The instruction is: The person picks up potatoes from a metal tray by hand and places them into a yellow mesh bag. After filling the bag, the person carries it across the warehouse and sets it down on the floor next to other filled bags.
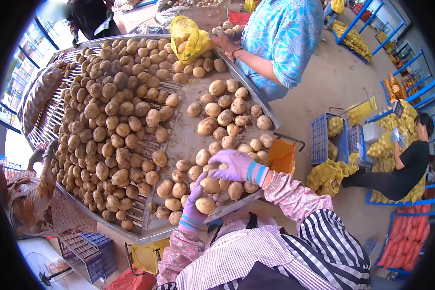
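Observation:
My left hand [193, 209], in a purple glove, is closed around a potato [206, 205] near the front edge of the metal sorting table [179, 223]. Another potato [210, 185] lies against its fingers. Just above and to the right, my right hand [235, 163], also gloved in purple, reaches palm down over loose potatoes. Its fingers are curved, with the thumb apart from them; part of what lies beneath is hidden. More loose potatoes [217, 116] are spread on the flat metal beyond my hands.
A large potato heap [111, 121] covers the slatted left side. Across the table, a co-worker in a blue shirt [280, 43] handles potatoes by a yellow mesh bag [188, 41]. An orange container [281, 155] hangs at the right edge. Blue crates [329, 140] stand on the floor.

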Demonstrator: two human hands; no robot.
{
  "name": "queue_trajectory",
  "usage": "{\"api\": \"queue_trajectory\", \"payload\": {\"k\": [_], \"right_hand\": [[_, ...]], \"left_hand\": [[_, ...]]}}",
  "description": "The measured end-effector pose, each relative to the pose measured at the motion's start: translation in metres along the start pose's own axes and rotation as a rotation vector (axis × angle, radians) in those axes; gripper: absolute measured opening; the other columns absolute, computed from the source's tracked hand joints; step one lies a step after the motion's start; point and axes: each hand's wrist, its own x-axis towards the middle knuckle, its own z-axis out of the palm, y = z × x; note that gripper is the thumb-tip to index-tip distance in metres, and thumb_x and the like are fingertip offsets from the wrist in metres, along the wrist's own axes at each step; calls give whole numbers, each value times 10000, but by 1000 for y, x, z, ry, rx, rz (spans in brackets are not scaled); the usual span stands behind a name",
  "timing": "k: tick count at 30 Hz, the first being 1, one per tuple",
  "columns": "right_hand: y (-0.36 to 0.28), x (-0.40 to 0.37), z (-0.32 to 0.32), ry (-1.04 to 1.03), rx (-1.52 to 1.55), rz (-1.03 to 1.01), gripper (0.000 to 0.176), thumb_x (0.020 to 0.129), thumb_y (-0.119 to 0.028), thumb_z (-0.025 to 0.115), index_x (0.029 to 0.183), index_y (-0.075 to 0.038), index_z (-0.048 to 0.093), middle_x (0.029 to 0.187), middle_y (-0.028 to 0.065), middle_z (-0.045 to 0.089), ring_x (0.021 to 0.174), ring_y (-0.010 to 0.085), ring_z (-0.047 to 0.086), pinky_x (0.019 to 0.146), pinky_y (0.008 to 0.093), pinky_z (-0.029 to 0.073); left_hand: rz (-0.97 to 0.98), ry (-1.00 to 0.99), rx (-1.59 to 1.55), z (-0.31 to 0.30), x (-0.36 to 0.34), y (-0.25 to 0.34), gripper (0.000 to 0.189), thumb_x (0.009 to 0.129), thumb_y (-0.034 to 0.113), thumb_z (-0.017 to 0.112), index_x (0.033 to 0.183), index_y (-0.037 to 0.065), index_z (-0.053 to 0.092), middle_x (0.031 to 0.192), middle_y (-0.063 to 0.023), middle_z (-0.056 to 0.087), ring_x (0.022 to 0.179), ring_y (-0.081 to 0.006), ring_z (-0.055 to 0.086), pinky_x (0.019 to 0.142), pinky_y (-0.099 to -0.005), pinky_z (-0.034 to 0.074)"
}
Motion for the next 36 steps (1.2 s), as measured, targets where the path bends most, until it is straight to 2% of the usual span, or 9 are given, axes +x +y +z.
{"api": "queue_trajectory", "payload": {"k": [3, 4, 10, 12, 15, 21, 29, 33, 36], "right_hand": [[41, 22, -5, 552, -725, 31, 477, 848, -369, 774, 1243, -141, 635, 1241, 138, 615, 1117, 352, 614, 971, 469, 510], [47, 24, -8, 394, -736, 230, 470, 844, -368, 777, 1234, -151, 629, 1265, 128, 593, 1120, 379, 609, 993, 474, 503], [66, 43, -25, 300, -498, 48, 410, 813, -324, 782, 1178, -201, 641, 1230, 120, 598, 1134, 353, 629, 976, 472, 526], [47, 48, -44, 574, -311, 146, 434, 806, -388, 757, 1174, -187, 645, 1223, 136, 609, 1109, 359, 647, 968, 480, 528], [35, 92, -86, 641, -500, 217, 483, 813, -434, 746, 1185, -136, 666, 1264, 159, 627, 1134, 361, 645, 987, 466, 523], [21, 175, -101, 232, -835, 617, 475, 905, -452, 685, 1273, -153, 690, 1409, 109, 599, 1311, 306, 592, 1027, 463, 511], [38, 136, -60, 232, -808, 224, 620, 807, -311, 825, 1348, -173, 556, 1326, 100, 650, 1207, 305, 648, 965, 461, 534], [-1, 84, -49, 337, -448, 110, 594, 802, -304, 818, 1315, -124, 579, 1281, 121, 682, 1160, 337, 663, 969, 439, 532], [-10, 52, -12, 135, -15, -64, 635, 797, -355, 817, 1335, -102, 594, 1285, 136, 681, 1185, 358, 648, 1025, 435, 508]], "left_hand": [[-88, -59, -215, -18, -3, -4, 596, 1001, 294, 631, 1541, 187, 402, 1432, -206, 528, 888, -244, 606, 790, -440, 567], [-83, -63, -212, -21, -7, -5, 596, 1001, 294, 631, 1541, 187, 402, 1432, -206, 528, 888, -244, 606, 790, -440, 567], [1, 3, -319, -42, -38, -17, 596, 1007, 342, 622, 1526, 127, 423, 1384, -198, 579, 866, -248, 608, 758, -425, 571], [25, 12, -332, -46, -48, -13, 595, 1012, 373, 605, 1524, 123, 432, 1367, -182, 603, 853, -246, 612, 753, -420, 568], [62, -1, -379, -53, -62, -11, 637, 1016, 442, 575, 1524, 89, 424, 1376, -156, 608, 854, -237, 619, 748, -415, 563], [111, 40, -348, -44, -57, -13, 671, 1015, 495, 565, 1509, 59, 438, 1376, -135, 607, 873, -229, 616, 758, -411, 561], [107, 78, -435, -41, -49, -20, 691, 1008, 547, 561, 1492, 62, 467, 1359, -138, 611, 908, -237, 605, 770, -397, 561], [179, -12, -515, -43, -49, -17, 778, 955, 644, 586, 1530, 135, 459, 1570, -158, 463, 1393, -352, 503, 1049, -511, 519], [235, -31, -503, -36, -33, -15, 772, 955, 653, 573, 1526, 144, 468, 1603, -185, 406, 1468, -372, 404, 1124, -581, 441]]}}
